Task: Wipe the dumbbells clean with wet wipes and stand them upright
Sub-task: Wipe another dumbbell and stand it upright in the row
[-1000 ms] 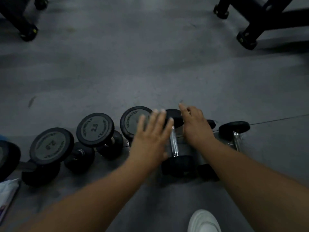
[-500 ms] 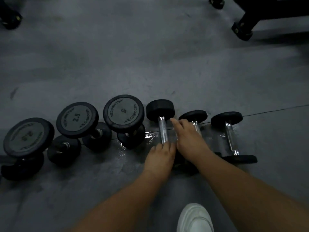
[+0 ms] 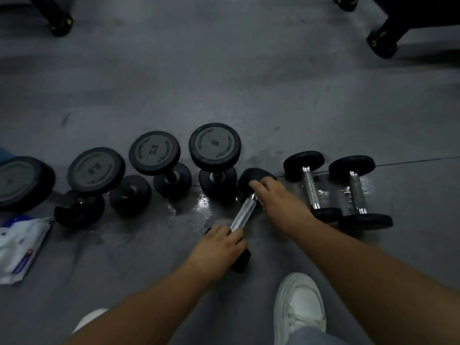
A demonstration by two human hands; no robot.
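Head view, only one. Grey rubber gym floor (image 3: 224, 83), wet shiny patch at frame centre.

Centre: small black-ended dumbbell with knurled chrome handle (image 3: 242, 215) lies tilted, running from lower left to upper right. Left hand (image 3: 219, 245) is curled over its near black end, fingers closed around the end where the handle meets it — a clear crumpled bit sits by the fingertips, can't tell what it is. Right hand (image 3: 281, 202) is closed over the far end of the handle, index finger stretched onto the far black head. Both forearms enter from the bottom edge.

Right of centre: two more small chrome-handled black dumbbells (image 3: 310, 185) and (image 3: 357, 192) lie flat side by side, near each other, handles pointing up-frame; just beside the right hand, not touched.

Left of centre: row of black round-head dumbbells standing on end — one marked 5 (image 3: 215, 145), just left of the held one; one marked 2.5 (image 3: 154, 153); another further left, print blurred (image 3: 95, 170); a bigger one cut by the left edge (image 3: 22, 183).

Lower left: white and blue wet wipes pack (image 3: 20, 247) flat on the floor, well apart from both hands.

Bottom: white sneaker (image 3: 298, 302) right of centre, a second white shoe toe (image 3: 89, 319) further left. Upper corners: black equipment feet (image 3: 380, 43), (image 3: 59, 23).
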